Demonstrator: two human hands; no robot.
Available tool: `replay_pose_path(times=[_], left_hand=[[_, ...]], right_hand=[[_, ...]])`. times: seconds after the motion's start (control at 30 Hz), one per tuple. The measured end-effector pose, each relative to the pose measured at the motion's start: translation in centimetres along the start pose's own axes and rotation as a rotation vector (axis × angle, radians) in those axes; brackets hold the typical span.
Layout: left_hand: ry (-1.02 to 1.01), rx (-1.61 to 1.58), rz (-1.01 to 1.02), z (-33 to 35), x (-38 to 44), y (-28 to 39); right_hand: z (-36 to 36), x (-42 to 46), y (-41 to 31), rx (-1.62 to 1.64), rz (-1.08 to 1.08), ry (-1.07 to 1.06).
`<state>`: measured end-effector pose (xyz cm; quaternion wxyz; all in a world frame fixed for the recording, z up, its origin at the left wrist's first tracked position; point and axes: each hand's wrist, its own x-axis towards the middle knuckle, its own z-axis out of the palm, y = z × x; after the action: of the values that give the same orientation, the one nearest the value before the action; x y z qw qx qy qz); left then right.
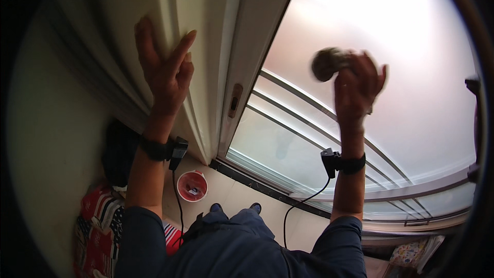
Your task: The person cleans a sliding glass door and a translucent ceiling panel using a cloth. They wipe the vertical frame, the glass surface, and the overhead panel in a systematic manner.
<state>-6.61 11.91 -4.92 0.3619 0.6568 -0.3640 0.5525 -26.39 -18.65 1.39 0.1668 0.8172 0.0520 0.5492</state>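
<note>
My left hand (168, 69) is raised before the cream door casing (204, 85), fingers spread and nothing in them; whether it touches the casing I cannot tell. My right hand (357, 85), blurred, grips a dark rounded object (328, 63), too blurred to name, in front of the frosted glass panel (386, 38) of a sliding door. Between my hands stands the door's pale frame with a recessed latch (234, 101). Each wrist wears a black strap with a small device and a cable.
A red bucket with a white rim (192, 186) stands on the tiled floor near my feet. Red, white and navy patterned fabric (100, 231) lies at lower left, beside a dark bundle (119, 152). A dark threshold (251, 185) runs under the door. Packaged items (411, 253) are at lower right.
</note>
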Motion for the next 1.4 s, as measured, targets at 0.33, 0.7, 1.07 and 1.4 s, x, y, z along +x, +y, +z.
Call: replay_pose_path(times=[0.33,0.7,1.07,1.4], left_hand=[[-0.043,0.001,0.007,0.3,0.1,0.3],[-0.112,0.105,0.062,-0.5,-2.6,-5.1],[-0.149,0.425,0.155,0.1,-2.8,-6.0],[-0.128,0.291,0.040,-2.0,1.2,2.2]], right_hand=[[-1.2,-5.5,1.6,-0.001,0.185,-0.010],[-9.2,3.0,10.8,-0.157,-0.039,-0.007],[-28.8,13.0,32.9,-0.872,0.127,0.391],[-34.6,6.5,38.9,-1.123,0.108,0.402]])
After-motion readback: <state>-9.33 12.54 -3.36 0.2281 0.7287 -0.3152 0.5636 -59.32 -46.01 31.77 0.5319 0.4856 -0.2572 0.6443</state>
